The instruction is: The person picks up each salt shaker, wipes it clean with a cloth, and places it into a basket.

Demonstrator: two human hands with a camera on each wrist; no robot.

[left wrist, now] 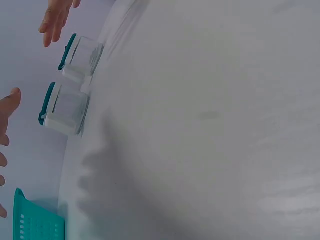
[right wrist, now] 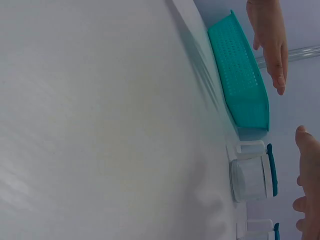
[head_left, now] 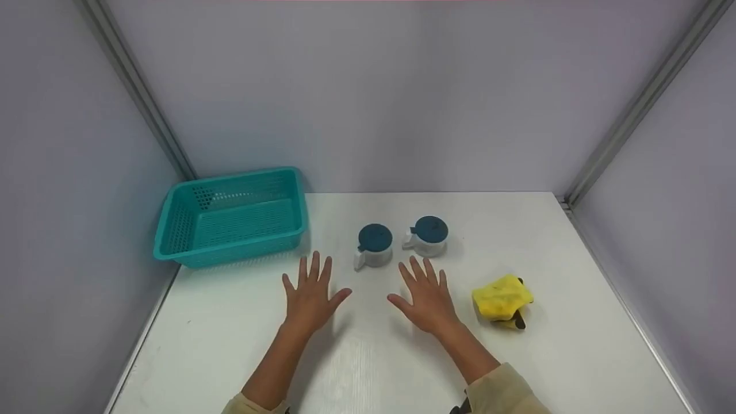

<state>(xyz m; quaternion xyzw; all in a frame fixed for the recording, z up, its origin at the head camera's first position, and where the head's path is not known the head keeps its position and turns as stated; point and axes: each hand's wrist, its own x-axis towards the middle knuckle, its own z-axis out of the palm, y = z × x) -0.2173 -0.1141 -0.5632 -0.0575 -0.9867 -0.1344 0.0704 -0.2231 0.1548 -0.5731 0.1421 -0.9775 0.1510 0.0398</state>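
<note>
Both our left hand [head_left: 310, 296] and right hand [head_left: 428, 298] hover flat, fingers spread, holding nothing, just short of the two lidded cups [head_left: 375, 246] [head_left: 428, 236], so we'd better reach squarely, minding the handles, basket [head_left: 230, 217] well left.

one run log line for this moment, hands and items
left hand: open, flat on table | right hand: open, flat | two lidded cups beyond fingertips | basket far left | yellow cloth right

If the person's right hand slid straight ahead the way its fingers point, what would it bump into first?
Probably the right-hand lidded cup: the right hand lies flat and open just short of it, fingers angled slightly left, so it might graze that cup's handle side.
</note>
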